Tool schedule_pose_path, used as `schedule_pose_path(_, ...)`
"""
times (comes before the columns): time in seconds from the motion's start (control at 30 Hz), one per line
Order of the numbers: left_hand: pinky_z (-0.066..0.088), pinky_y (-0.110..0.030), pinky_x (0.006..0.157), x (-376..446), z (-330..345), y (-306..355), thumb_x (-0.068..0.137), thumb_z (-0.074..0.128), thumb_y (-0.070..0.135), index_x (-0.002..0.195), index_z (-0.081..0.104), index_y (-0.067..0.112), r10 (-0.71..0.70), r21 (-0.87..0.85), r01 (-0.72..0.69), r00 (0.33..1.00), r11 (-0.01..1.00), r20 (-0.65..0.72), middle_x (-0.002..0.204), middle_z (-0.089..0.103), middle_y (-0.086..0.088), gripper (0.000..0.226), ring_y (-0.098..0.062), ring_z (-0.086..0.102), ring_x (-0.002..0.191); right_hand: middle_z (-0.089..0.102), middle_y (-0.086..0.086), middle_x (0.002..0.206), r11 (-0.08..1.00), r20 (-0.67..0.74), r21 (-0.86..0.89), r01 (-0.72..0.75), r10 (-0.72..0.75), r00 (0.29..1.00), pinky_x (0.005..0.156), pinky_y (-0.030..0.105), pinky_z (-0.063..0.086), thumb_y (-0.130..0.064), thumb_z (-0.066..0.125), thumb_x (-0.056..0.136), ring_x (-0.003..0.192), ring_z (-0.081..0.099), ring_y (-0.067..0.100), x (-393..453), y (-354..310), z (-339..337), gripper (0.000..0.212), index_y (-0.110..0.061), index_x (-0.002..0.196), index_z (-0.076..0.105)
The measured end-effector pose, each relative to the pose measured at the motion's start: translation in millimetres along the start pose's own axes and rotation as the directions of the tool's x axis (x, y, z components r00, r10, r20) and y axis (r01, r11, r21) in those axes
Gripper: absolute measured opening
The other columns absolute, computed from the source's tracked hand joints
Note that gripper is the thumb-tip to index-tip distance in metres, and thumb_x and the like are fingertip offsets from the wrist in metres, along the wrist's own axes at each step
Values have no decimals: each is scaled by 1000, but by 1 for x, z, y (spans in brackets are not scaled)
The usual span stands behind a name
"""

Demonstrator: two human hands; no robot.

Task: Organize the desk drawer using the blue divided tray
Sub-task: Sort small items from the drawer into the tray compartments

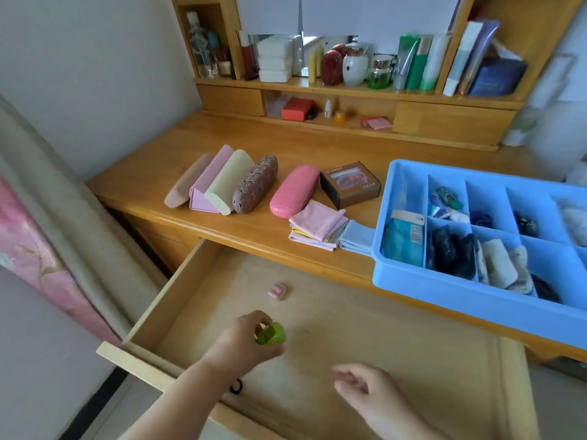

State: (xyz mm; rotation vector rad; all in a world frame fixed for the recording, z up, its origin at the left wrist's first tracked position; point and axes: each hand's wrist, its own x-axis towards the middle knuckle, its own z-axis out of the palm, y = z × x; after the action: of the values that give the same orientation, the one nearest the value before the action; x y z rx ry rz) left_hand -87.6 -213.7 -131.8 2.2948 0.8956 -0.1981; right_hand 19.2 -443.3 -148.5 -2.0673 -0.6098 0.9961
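The wooden drawer stands pulled out below the desk. Over its floor my left hand pinches a small green object. A small pink object lies on the drawer floor beyond it. My right hand hovers over the drawer's front part with loosely curled fingers and holds nothing. The blue divided tray sits on the desk at the right, overhanging the desk edge. Its compartments hold small items, among them a teal packet and dark bundles.
On the desk lie several glasses cases, a pink hard case, a brown box and folded cloths. Shelves with bottles and books rise at the back. A bed edge borders the left.
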Motion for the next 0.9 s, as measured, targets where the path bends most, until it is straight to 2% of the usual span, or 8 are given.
schedule_pose_path(0.07, 40, -9, 59, -13, 21, 33, 65, 78, 45, 94, 51, 37, 136, -111, -140, 990, 984, -47, 89, 56, 14, 40, 0, 54, 72, 70, 3, 97, 888, 92, 439, -138, 108, 990, 66, 17, 51, -23, 57, 94, 78, 67, 12, -1, -18, 0, 23, -21, 116, 62)
schedule_pose_path(0.13, 41, -10, 62, -25, 40, 58, 66, 78, 37, 89, 52, 35, 201, -194, -226, 970, 955, -138, 87, 56, 11, 35, -1, 54, 71, 72, 6, 96, 752, 184, 632, -186, 87, 979, 68, 27, 53, -30, 51, 96, 80, 69, 20, -3, -29, -3, 21, -26, 115, 61)
schedule_pose_path(0.27, 49, -13, 66, -35, 62, 85, 59, 71, 30, 97, 59, 35, 226, -378, -257, 966, 889, -126, 95, 57, 11, 39, -2, 60, 73, 74, 4, 100, 688, 117, 713, -133, 70, 991, 71, 33, 55, -12, 54, 95, 89, 71, 21, -3, -26, -10, 21, -21, 112, 62)
schedule_pose_path(0.37, 55, -20, 74, -29, 63, 82, 65, 70, 25, 104, 56, 43, 291, -447, -298, 953, 843, -87, 104, 58, 10, 45, -1, 63, 78, 74, 10, 93, 673, 38, 731, -114, 127, 991, 63, 30, 55, -11, 54, 94, 73, 69, 22, -4, -15, -20, 19, -16, 112, 59)
schedule_pose_path(0.5, 47, -26, 92, 18, 43, 54, 84, 67, 14, 124, 56, 21, 266, -170, -320, 922, 932, -281, 126, 54, -4, 42, -11, 59, 102, 71, 12, 82, 697, 26, 700, -153, 189, 982, 55, 26, 52, -7, 56, 92, 59, 63, 21, -4, 2, -30, 16, -9, 108, 55)
schedule_pose_path(0.57, 35, -31, 106, 47, 31, 44, 90, 60, 19, 141, 40, 14, 218, 37, -215, 945, 976, -242, 145, 36, -11, 55, -26, 44, 127, 70, 10, 85, 723, 36, 674, -153, 174, 984, 56, 26, 53, -3, 58, 91, 61, 65, 20, -7, 6, -35, 16, -11, 104, 55)
schedule_pose_path(0.7, 28, -33, 113, 87, 23, 26, 96, 44, 23, 149, 17, 33, 110, 354, -75, 991, 932, -79, 159, 3, 1, 61, -23, 16, 144, 68, 5, 84, 820, 4, 562, -106, 125, 992, 63, 28, 52, 0, 60, 89, 66, 66, 18, -15, 8, -49, 21, -15, 102, 56)
schedule_pose_path(0.9, 42, -25, 95, 68, 38, 21, 89, 50, 17, 133, 50, 28, 212, 483, -131, 970, 866, -117, 134, 47, 5, 45, -16, 44, 123, 70, 5, 88, 952, -107, 302, 58, -26, 994, 79, 30, 52, -13, 65, 80, 77, 65, 18, -39, -17, -79, 29, -25, 106, 60)
